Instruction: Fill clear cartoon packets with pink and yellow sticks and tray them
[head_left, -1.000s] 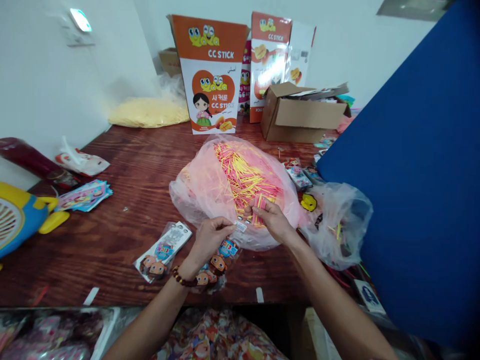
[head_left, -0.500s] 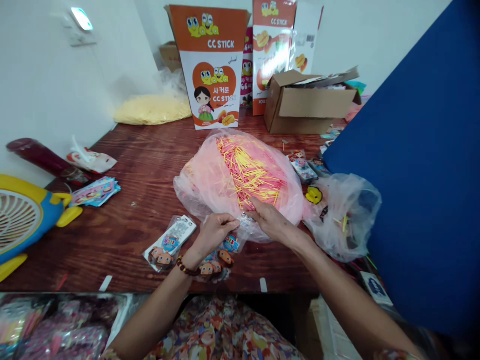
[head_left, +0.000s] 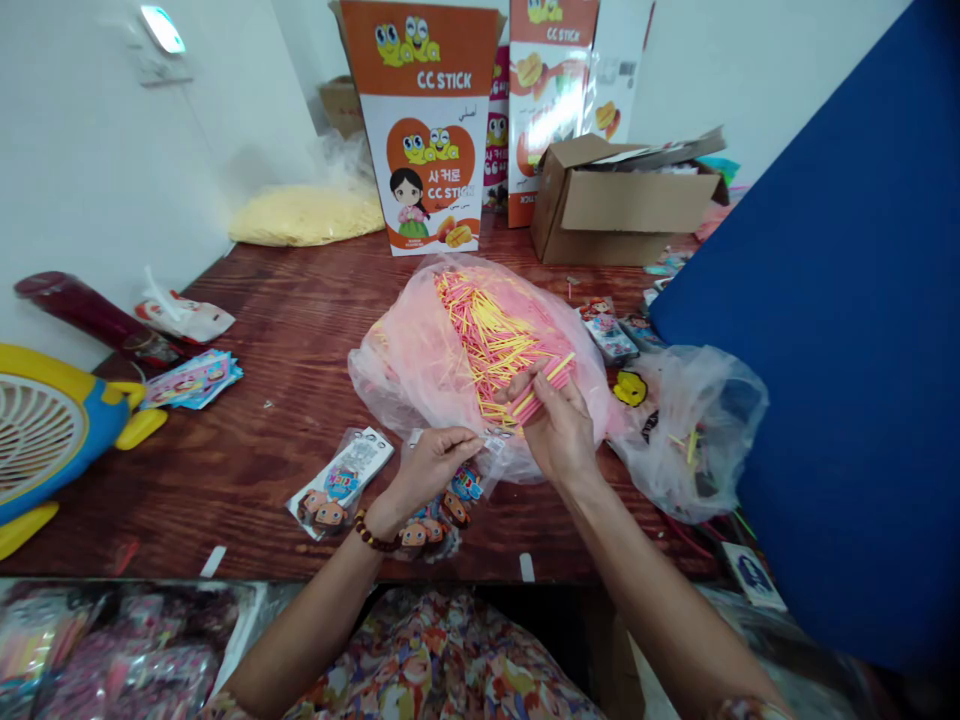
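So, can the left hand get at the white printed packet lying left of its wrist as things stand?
Probably yes: the white printed packet lies close to the left hand, with nothing visibly blocking. That hand seems to be pinching a clear plastic packet, though.

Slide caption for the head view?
Right hand holds thin pink and yellow sticks at a translucent plastic bag of more; left hand pinches a clear plastic packet.

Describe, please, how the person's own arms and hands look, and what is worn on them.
The left hand and right hand are without gloves. A bracelet of round, dark brown beads, some lighter, circles the left wrist; the right wrist is bare. The forearms are uncovered, with multicoloured patterned sleeves just visible below.
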